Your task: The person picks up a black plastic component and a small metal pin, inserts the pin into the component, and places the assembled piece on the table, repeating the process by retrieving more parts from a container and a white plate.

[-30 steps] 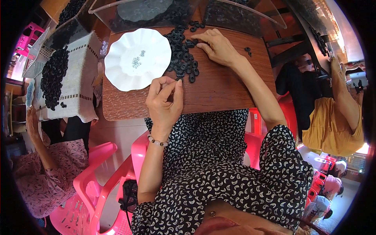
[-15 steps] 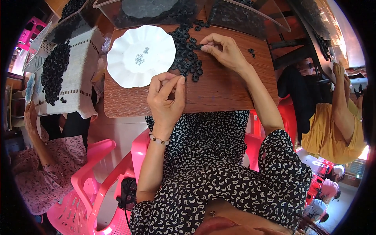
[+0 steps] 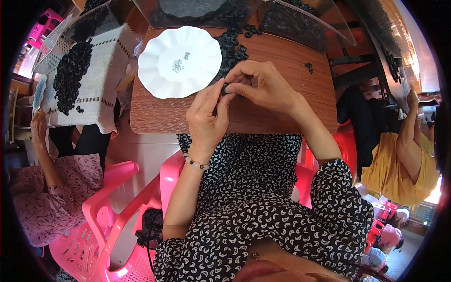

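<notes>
My two hands meet over the wooden table, just off the plate's lower right edge. My right hand [image 3: 268,89] pinches a small black ring-shaped part [image 3: 224,88] between thumb and fingers. Against that part rest the closed fingertips of my left hand [image 3: 206,117]; whatever they hold is too small or hidden to make out. On the white scalloped plate [image 3: 152,70] lie several tiny clear pieces [image 3: 177,65]. A heap of black ring-shaped parts [image 3: 230,49] spreads beside the plate, partly hidden behind my right hand.
Clear plastic bins [image 3: 291,28] line the table's far edge. A few black parts [image 3: 308,66] lie at the right of the tabletop [image 3: 296,56]. To the left, a person's hand [image 3: 38,123] is near a cloth-covered table [image 3: 103,56] with a black heap [image 3: 70,77]. Another person in yellow [image 3: 399,160] sits right.
My right hand has come left from the heap with a black part and met my left hand. The left hand has shifted slightly right in the picture, and the whole view has moved a little.
</notes>
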Available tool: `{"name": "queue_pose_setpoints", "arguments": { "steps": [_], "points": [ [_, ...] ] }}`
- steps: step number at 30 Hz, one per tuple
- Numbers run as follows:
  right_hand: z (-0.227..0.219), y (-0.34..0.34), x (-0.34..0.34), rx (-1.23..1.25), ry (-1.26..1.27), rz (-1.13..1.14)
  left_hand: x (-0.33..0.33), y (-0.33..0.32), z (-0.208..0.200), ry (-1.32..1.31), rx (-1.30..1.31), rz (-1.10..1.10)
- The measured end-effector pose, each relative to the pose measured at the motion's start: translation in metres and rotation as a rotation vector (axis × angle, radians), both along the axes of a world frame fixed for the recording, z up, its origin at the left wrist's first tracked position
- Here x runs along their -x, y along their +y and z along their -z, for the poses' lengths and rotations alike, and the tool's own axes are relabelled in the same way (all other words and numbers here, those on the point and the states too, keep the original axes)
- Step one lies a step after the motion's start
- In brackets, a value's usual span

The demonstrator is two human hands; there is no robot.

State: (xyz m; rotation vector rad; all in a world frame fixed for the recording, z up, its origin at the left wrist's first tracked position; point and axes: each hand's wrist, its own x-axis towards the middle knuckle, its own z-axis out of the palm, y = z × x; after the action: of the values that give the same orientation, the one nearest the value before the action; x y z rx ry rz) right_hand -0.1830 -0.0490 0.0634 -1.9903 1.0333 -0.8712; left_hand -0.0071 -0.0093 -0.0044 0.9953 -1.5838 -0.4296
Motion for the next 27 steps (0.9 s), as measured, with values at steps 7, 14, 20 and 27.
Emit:
{"name": "queue_pose_setpoints", "arguments": {
  "steps": [7,14,20,27],
  "points": [
    [-0.008,-0.021,-0.003,-0.111,0.071,-0.041,-0.001,-0.002,0.001,0.024,0.050,-0.052],
    [0.010,-0.075,-0.034,0.236,0.161,-0.109,0.002,0.004,-0.007,0.064,-0.048,-0.019],
    [0.019,-0.095,-0.061,0.266,0.298,-0.230,0.003,0.007,-0.009,0.076,-0.087,0.021],
    [0.028,-0.100,-0.072,0.307,0.463,-0.194,0.004,0.005,-0.007,0.100,-0.144,0.032]
  ]
}}
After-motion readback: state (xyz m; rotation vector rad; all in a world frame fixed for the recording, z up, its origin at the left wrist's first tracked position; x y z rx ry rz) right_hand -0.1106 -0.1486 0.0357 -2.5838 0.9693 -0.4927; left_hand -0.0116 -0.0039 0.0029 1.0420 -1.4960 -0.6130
